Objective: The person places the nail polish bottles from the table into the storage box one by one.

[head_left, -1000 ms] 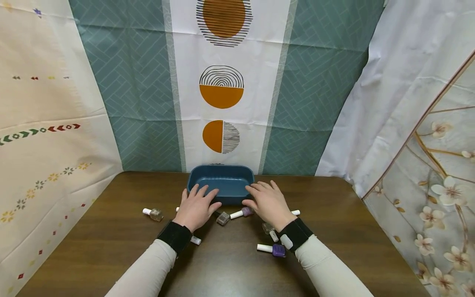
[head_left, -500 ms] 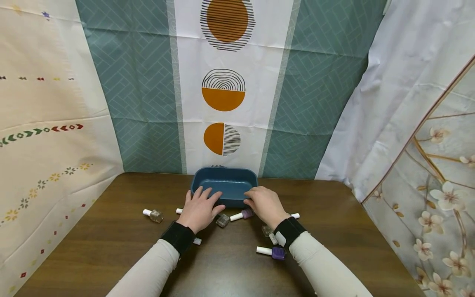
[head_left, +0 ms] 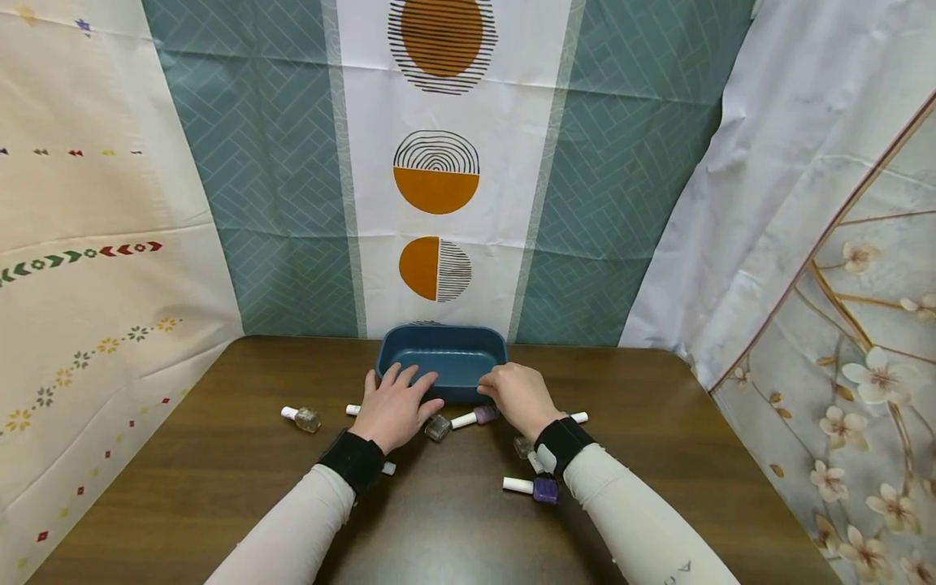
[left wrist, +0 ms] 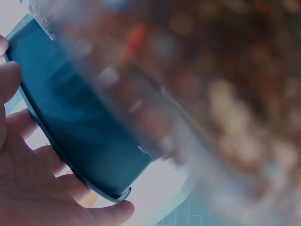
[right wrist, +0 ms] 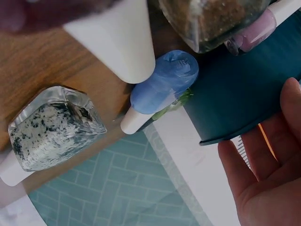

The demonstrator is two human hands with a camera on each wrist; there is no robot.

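Note:
A dark blue plastic bin stands at the back middle of the table. My left hand lies at its front left corner, fingers spread over the rim; the left wrist view shows these fingers reaching past the rim of the bin. At the front right corner, my right hand is bent, fingers over the rim and thumb against the outer wall, holding the bin's edge. Around the hands lie nail polish bottles: a glitter one, a mauve one and a blue one.
A gold glitter bottle lies to the left, a purple bottle nearer the front right. White caps of partly hidden bottles show beside the wrists. Patterned cloth hangs behind the table's back edge.
The bin has shifted slightly to the right. My right hand has moved left and drawn its fingers together at the bin's corner; the left hand has moved a little right with it.

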